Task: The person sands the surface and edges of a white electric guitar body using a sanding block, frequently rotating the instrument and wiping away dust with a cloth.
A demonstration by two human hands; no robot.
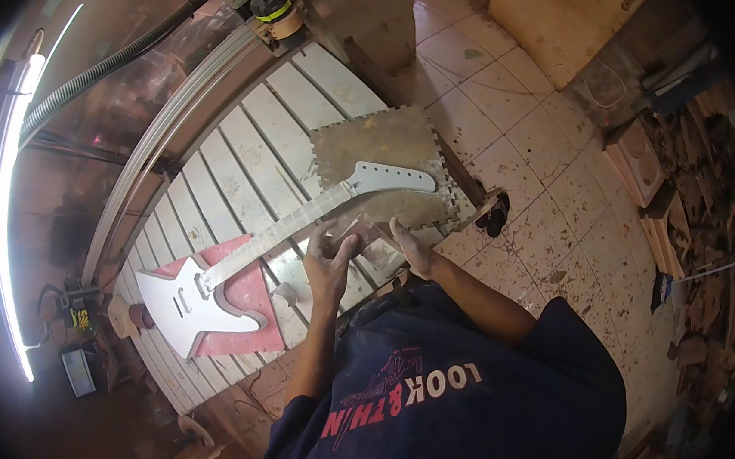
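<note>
A white electric guitar body (162, 302) with an attached pale neck (289, 221) lies across the slatted white bench (253, 143). The body rests on a pink board (250, 334); the angular headstock is over a dusty interlocking mat (360, 139). Just below the neck, my left hand (329, 267) has curled fingers and thumb on a thin brownish piece (357, 235), too blurred to identify. My right hand (414, 252) holds its other end with fairly straight fingers. A small white cup-like object (284, 295) stands beside my left hand.
A metal gantry rail (170, 107) with a tool head (280, 25) runs behind the bench. A lit tube lamp (19, 214) is at left. Wood offcuts (695, 169) pile at right beside the dirty tiled floor (549, 232); a wooden panel (566, 7) stands at upper right.
</note>
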